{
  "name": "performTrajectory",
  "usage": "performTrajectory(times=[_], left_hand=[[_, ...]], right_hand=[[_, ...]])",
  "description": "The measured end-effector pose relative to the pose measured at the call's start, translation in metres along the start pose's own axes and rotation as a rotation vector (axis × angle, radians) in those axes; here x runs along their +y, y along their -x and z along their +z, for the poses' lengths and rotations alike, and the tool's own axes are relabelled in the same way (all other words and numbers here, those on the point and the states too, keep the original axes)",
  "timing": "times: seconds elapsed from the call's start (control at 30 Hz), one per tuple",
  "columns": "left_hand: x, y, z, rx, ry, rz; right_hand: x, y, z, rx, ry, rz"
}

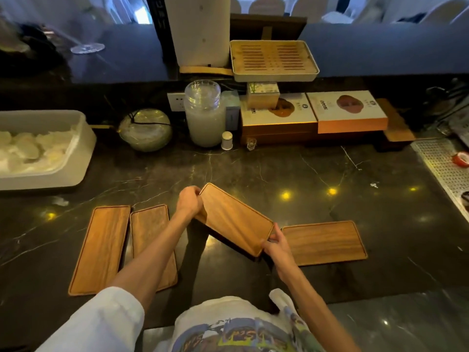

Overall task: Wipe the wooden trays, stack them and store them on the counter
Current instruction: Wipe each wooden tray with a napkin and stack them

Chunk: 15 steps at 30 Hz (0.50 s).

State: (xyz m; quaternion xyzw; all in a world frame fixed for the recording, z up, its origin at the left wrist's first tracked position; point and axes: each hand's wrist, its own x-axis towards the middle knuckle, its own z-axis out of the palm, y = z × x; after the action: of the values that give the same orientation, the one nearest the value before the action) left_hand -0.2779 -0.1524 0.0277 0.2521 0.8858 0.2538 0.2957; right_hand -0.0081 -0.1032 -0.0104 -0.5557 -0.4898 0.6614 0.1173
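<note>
A wooden tray (pixel 234 219) is held clear of the counter (pixel 317 174), the left hand (pixel 189 203) clamped on its far end and the right hand (pixel 275 246) on its near end, its long axis running diagonally between them. The nearest stacking target, a flat tray (pixel 323 242), lies just beside the right hand, to its right.

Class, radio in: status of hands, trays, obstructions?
Left hand and right hand grip held tray, tilted. Three trays flat on counter. No cloth visible.
</note>
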Motion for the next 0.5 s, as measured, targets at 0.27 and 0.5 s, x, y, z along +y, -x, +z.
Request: performTrajectory(times=[0.27, 0.5], left_hand=[[0.038, 0.05, 0.052, -0.099, 0.265, -0.056], [0.078, 0.103, 0.162, -0.121, 0.276, -0.181]], right_hand=[[-0.012, -0.024, -0.121, 0.211, 0.078, -0.078], [-0.002, -0.057, -0.225, 0.332, 0.249, -0.063]])
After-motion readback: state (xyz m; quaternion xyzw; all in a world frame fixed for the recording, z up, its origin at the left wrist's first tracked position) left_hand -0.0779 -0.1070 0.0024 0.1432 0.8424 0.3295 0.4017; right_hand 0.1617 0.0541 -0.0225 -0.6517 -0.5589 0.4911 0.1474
